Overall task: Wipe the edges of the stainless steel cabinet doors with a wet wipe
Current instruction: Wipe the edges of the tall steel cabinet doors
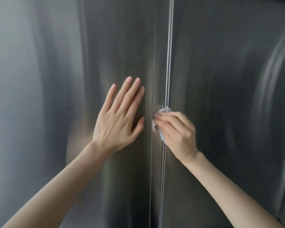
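Left hand [118,122] flat on the left cabinet door [56,79], just left of the centre seam [161,63]; right hand [176,130] holding the wet wipe [164,111] against the seam; right cabinet door [229,79] to its right

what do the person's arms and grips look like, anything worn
Left arm and right arm are bare, no sleeves in view. Left grip and right grip: no gloves, rings or watch; slim fingers, short plain nails.

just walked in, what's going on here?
A person is wiping the seam between the left door and right door of a steel cabinet. The right hand grips a wet wipe, pressing it to that seam. The left hand lies flat, fingers straight, on the left door.
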